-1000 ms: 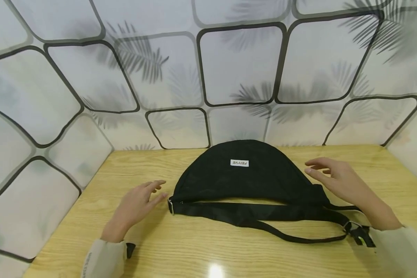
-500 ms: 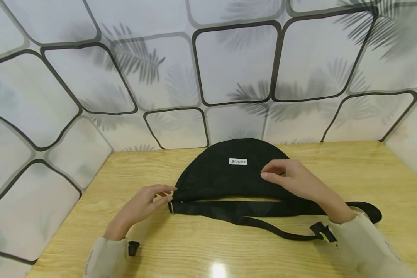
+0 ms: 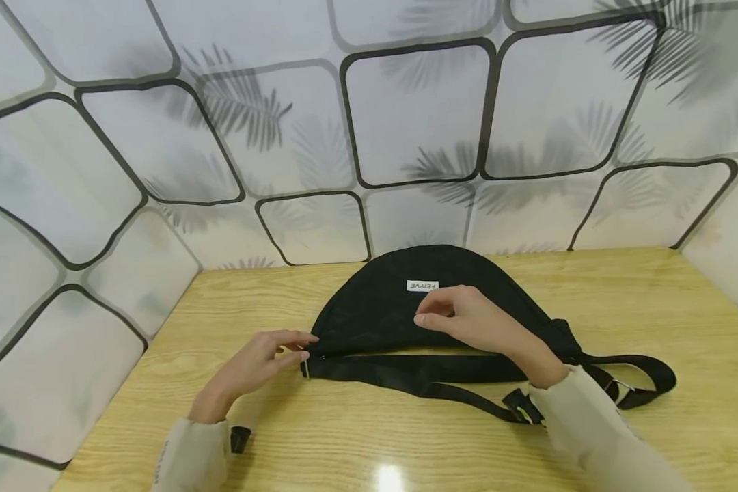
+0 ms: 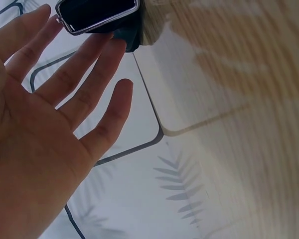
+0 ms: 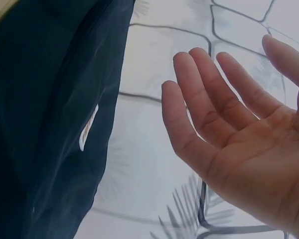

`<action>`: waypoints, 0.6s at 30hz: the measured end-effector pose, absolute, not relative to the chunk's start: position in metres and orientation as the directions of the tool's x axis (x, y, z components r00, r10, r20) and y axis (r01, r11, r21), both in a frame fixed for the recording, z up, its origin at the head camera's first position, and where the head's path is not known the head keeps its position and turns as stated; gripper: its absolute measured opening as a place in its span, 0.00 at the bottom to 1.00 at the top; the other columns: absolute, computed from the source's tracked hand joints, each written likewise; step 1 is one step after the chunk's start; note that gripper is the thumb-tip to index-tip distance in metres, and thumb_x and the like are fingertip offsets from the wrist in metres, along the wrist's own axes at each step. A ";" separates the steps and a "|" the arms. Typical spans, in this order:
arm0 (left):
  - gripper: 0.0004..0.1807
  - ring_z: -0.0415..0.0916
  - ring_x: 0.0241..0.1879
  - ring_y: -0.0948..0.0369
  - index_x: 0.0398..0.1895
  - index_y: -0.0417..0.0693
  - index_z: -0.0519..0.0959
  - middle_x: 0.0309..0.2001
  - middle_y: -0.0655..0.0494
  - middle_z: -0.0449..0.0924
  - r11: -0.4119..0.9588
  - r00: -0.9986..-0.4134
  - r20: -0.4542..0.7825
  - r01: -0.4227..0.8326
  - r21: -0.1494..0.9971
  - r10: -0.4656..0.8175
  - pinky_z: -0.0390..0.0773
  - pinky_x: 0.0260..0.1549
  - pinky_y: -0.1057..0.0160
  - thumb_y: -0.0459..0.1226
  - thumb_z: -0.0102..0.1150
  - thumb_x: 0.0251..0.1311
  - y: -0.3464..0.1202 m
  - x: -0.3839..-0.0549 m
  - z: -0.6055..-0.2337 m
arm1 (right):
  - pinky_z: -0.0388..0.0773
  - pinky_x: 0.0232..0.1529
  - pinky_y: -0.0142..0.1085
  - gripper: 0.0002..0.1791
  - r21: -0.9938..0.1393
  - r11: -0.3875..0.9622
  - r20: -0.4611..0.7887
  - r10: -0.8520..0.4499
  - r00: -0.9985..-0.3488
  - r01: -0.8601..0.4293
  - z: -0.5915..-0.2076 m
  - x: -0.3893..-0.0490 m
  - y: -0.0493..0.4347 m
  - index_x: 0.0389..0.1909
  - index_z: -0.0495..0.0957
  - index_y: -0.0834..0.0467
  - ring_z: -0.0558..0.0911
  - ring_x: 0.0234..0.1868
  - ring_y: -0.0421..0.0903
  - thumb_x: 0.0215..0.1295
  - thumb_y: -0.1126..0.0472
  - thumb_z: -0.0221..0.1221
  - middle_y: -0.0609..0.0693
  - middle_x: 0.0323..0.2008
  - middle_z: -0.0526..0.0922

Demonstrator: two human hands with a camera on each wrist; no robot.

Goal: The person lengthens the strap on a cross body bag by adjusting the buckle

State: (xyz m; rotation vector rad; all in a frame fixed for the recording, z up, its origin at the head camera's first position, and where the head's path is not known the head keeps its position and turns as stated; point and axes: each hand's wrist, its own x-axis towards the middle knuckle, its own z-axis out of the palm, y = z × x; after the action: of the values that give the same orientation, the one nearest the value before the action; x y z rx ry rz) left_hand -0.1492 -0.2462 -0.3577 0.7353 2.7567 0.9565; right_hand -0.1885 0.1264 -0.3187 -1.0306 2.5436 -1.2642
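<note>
A black half-moon waist bag [image 3: 369,301] lies flat on the wooden table, its white label [image 3: 415,285] upside down to me. Its black strap [image 3: 400,376] runs along the near side. My left hand [image 3: 252,365] is at the bag's left corner, fingers loosely extended; the left wrist view has fingertips right by the metal strap ring [image 4: 102,22], but whether they touch is unclear. Over the middle of the bag hovers my right hand [image 3: 476,321], fingers loosely bent and holding nothing. A plastic buckle [image 3: 523,406] lies on the table beside the right sleeve, which covers part of the strap.
At the right, a strap loop [image 3: 654,372] with a metal slider spreads over the wooden table [image 3: 344,437]. A patterned wall covering [image 3: 418,116] stands behind the table and along its sides. A small black piece [image 3: 240,439] shows beside the left cuff.
My right hand has swept left from beyond the bag's right end to above its middle, and the buckle has shifted left. My left hand has edged right to the bag's corner.
</note>
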 end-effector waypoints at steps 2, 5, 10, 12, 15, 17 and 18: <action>0.18 0.80 0.50 0.52 0.62 0.41 0.80 0.57 0.46 0.82 0.677 -0.871 0.029 0.402 0.616 0.490 0.77 0.47 0.47 0.39 0.55 0.75 -0.246 -0.149 -0.358 | 0.79 0.40 0.41 0.08 -0.752 0.405 0.180 -0.634 -0.752 -0.521 -0.320 -0.189 0.121 0.42 0.85 0.61 0.82 0.37 0.44 0.73 0.61 0.61 0.51 0.38 0.86; 0.18 0.80 0.50 0.52 0.61 0.40 0.80 0.57 0.45 0.81 0.673 -0.868 0.025 0.402 0.621 0.495 0.77 0.47 0.47 0.38 0.55 0.75 -0.246 -0.148 -0.359 | 0.79 0.39 0.40 0.09 -0.769 0.379 0.174 -0.650 -0.740 -0.514 -0.323 -0.189 0.113 0.42 0.85 0.63 0.82 0.36 0.49 0.73 0.61 0.61 0.51 0.36 0.86; 0.16 0.79 0.49 0.52 0.60 0.40 0.81 0.56 0.44 0.81 0.666 -0.871 0.021 0.390 0.636 0.490 0.79 0.47 0.48 0.37 0.56 0.74 -0.248 -0.147 -0.361 | 0.78 0.35 0.39 0.09 -0.796 0.357 0.141 -0.675 -0.724 -0.488 -0.325 -0.190 0.102 0.42 0.84 0.63 0.81 0.35 0.55 0.73 0.61 0.60 0.53 0.34 0.85; 0.16 0.80 0.49 0.52 0.59 0.40 0.81 0.56 0.44 0.82 0.663 -0.871 0.019 0.387 0.641 0.490 0.79 0.47 0.49 0.37 0.57 0.74 -0.249 -0.148 -0.362 | 0.78 0.35 0.39 0.10 -0.806 0.357 0.122 -0.681 -0.722 -0.472 -0.326 -0.190 0.098 0.42 0.84 0.64 0.81 0.35 0.56 0.74 0.60 0.60 0.54 0.34 0.84; 0.16 0.80 0.48 0.52 0.59 0.40 0.82 0.56 0.44 0.81 0.660 -0.868 0.023 0.394 0.640 0.496 0.79 0.46 0.50 0.37 0.58 0.73 -0.250 -0.149 -0.363 | 0.76 0.31 0.37 0.10 -0.827 0.359 0.078 -0.689 -0.720 -0.433 -0.328 -0.191 0.092 0.42 0.83 0.64 0.79 0.30 0.51 0.74 0.60 0.59 0.53 0.32 0.82; 0.16 0.81 0.48 0.52 0.58 0.40 0.82 0.56 0.43 0.81 0.657 -0.866 0.019 0.393 0.643 0.499 0.79 0.46 0.50 0.37 0.59 0.72 -0.251 -0.150 -0.363 | 0.74 0.29 0.36 0.10 -0.842 0.357 0.048 -0.696 -0.716 -0.404 -0.329 -0.192 0.088 0.42 0.83 0.64 0.76 0.27 0.47 0.74 0.61 0.59 0.52 0.30 0.81; 0.16 0.81 0.48 0.51 0.58 0.40 0.82 0.56 0.43 0.81 0.658 -0.866 0.018 0.392 0.643 0.499 0.80 0.46 0.51 0.37 0.59 0.72 -0.251 -0.150 -0.363 | 0.73 0.28 0.35 0.10 -0.848 0.359 0.034 -0.700 -0.714 -0.391 -0.330 -0.192 0.086 0.43 0.83 0.64 0.75 0.27 0.46 0.74 0.61 0.59 0.52 0.30 0.81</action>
State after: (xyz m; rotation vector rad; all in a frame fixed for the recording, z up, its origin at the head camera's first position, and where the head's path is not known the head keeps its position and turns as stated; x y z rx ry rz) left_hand -0.1500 -0.2509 -0.3627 0.7349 2.7118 0.9956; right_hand -0.1923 0.0862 -0.3298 -0.9610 2.2921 -1.2910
